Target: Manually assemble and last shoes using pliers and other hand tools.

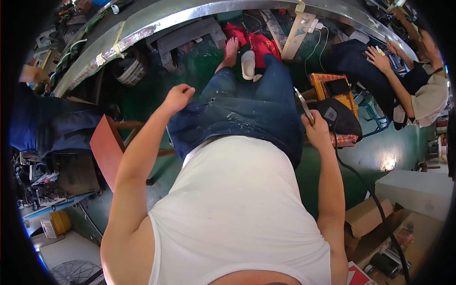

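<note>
One slender silver metal tool (302, 102), held in the bare right hand (317, 127), as I view it remotely.
Right fingers closed round its lower end, tip upward beside the pale-spotted blue trousers (237, 119), near a black fabric article (350, 124). Bare left hand (178, 98): loosely curled; whether it grips anything small, I cannot tell.

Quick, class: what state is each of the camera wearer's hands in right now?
Left hand: closed, fingers curled in; no held thing shows.
Right hand: closed, holding a slim metal tool.
</note>
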`<action>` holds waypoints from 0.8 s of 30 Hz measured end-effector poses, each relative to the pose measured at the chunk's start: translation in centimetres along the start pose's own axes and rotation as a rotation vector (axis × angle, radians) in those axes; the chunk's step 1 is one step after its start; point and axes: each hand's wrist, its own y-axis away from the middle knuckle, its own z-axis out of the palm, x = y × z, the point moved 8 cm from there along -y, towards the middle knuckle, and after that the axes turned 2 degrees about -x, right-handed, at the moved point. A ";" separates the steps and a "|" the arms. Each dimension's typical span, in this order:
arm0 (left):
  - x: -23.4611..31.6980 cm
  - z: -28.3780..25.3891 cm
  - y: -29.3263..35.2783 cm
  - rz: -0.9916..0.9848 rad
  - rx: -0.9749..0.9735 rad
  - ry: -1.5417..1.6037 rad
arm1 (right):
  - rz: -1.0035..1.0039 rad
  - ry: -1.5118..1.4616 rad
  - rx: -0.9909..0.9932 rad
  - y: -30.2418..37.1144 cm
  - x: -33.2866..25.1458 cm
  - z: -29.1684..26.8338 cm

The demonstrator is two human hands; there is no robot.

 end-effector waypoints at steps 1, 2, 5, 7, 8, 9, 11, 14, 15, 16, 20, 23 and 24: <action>-3.4 1.1 -2.3 -0.044 0.049 -0.136 | -0.009 -0.002 0.006 -1.1 1.0 1.1; -5.7 1.9 -4.2 -0.086 0.098 -0.271 | 0.030 0.017 0.045 -2.2 2.7 2.0; -9.0 5.5 -4.6 -0.300 -0.069 -0.130 | 0.089 0.022 0.064 -3.7 5.9 3.9; -7.3 5.5 -3.7 -0.220 -0.154 -0.175 | 0.151 0.010 0.033 -3.8 6.9 4.4; -6.2 5.8 -3.3 -0.143 -0.242 -0.222 | 0.149 0.011 0.031 -4.0 7.0 4.3; -5.5 5.1 -3.2 -0.091 -0.184 -0.325 | 0.123 0.007 0.020 -4.2 6.9 4.2; -3.4 3.9 -1.7 -0.079 -0.147 -0.426 | 0.101 0.008 0.000 -4.0 6.7 3.4; 0.9 0.2 1.8 0.029 -0.112 -0.519 | 0.111 -0.076 -0.086 -3.0 5.1 0.2; 2.3 -0.5 3.1 0.121 -0.122 -0.509 | 0.134 -0.169 -0.166 -2.1 5.2 -0.5; 3.0 -1.2 4.0 0.119 -0.123 -0.504 | 0.157 -0.261 -0.250 -1.1 4.9 -0.8; 2.0 -0.5 5.1 0.004 -0.295 -0.541 | 0.198 -0.296 -0.461 1.8 3.0 0.0; 0.8 0.6 4.3 -0.064 -0.392 -0.706 | 0.148 -0.091 -0.502 2.1 2.4 0.8; 1.0 0.8 4.0 -0.061 -0.385 -0.709 | 0.150 -0.069 -0.499 2.1 2.4 1.1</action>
